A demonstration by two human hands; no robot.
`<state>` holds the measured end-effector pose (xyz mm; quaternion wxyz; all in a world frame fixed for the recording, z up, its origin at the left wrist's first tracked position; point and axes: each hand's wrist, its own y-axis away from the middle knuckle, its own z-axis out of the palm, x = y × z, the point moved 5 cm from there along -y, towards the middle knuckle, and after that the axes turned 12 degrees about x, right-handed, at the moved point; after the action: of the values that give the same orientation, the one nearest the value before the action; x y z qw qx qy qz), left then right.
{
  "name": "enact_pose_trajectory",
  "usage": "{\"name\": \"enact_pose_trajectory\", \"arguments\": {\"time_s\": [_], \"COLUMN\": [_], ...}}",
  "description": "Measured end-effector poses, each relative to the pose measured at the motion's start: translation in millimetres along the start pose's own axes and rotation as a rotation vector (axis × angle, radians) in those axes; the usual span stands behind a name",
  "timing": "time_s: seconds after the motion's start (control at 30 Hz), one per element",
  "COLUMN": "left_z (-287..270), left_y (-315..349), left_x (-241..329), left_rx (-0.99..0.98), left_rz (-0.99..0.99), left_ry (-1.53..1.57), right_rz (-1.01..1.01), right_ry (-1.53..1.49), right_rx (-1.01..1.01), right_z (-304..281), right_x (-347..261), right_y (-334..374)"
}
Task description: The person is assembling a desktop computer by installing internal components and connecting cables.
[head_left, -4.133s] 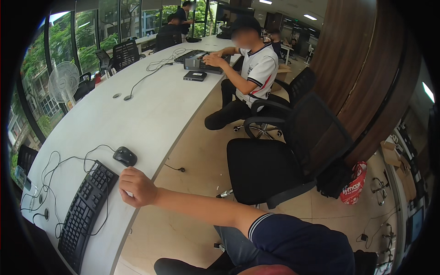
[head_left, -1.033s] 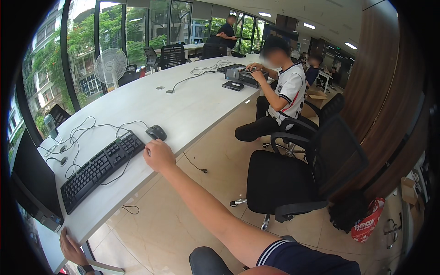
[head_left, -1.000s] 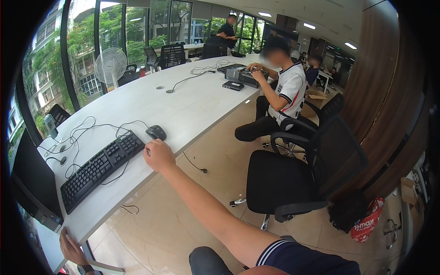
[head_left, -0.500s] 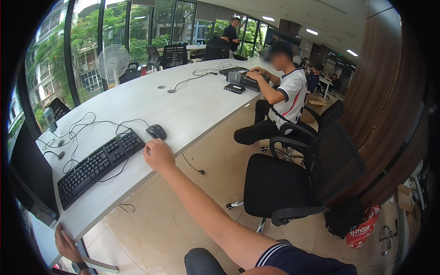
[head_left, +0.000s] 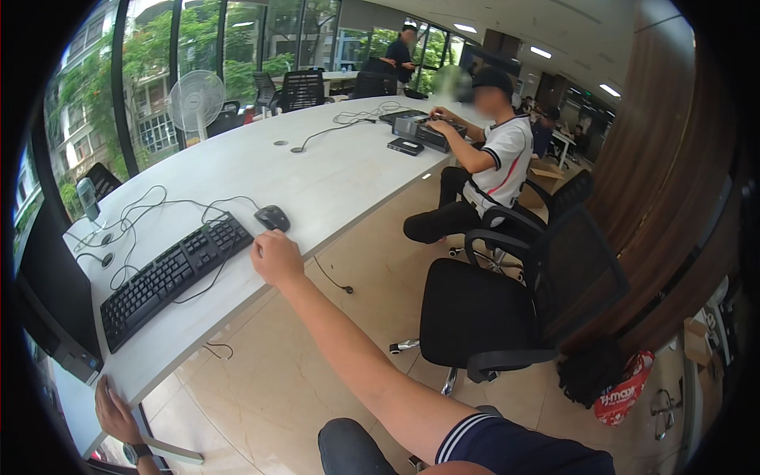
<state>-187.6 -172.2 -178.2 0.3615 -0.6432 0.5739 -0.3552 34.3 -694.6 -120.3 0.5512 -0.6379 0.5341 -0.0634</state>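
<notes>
Right hand (head_left: 277, 258): fingers curled beside mouse (head_left: 272, 216); palm hidden, can't tell whether anything held. Left hand (head_left: 117, 413): fingers nearly straight, at table (head_left: 340, 182) edge.

keyboard (head_left: 178, 279) lies along worktop (head_left: 340, 174) front edge; mouse (head_left: 273, 218) just beside its right end, computer case (head_left: 79, 358) beside its left.

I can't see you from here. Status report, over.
Right hand curled beside black mouse, contact unclear. Left hand at edge of white table. Keyboard lies nearby, cable across it.
</notes>
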Motion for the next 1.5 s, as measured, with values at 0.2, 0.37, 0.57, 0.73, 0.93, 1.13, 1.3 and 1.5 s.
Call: {"name": "enact_pose_trajectory", "arguments": {"time_s": [0.2,0.37,0.57,0.73,0.93,1.13,1.3,1.5], "left_z": [0,-20,-21,-17,-14,-40,-16,17], "left_y": [-19,-22,-27,-20,-21,-29,-27,-14], "left_x": [12,37,38,33,32,60,45,9], "left_rx": [0.001,0.113,0.016,0.131,0.101,0.008,-0.209,-0.28], "left_rz": [-0.002,0.047,0.014,0.193,0.292,0.338,0.329,0.185], "left_ry": [-0.024,-0.122,-0.158,-0.1,-0.033,0.063,0.064,0.009], "right_rz": [-0.114,-0.189,-0.25,-0.092,0.802,1.189,1.188,1.21], "right_ry": [0.015,0.052,-0.001,0.269,0.797,0.938,1.041,1.047], "right_rx": [-0.017,-0.199,-0.335,-0.753,-0.572,-0.433,-0.381,-0.377], "right_z": [-17,-43,-115,-322,-627,-674,-668,-669], "right_x": [5,0,3,63,10,-80,-67,-72], "right_y": [29,54,151,346,504,577,575,577]}}
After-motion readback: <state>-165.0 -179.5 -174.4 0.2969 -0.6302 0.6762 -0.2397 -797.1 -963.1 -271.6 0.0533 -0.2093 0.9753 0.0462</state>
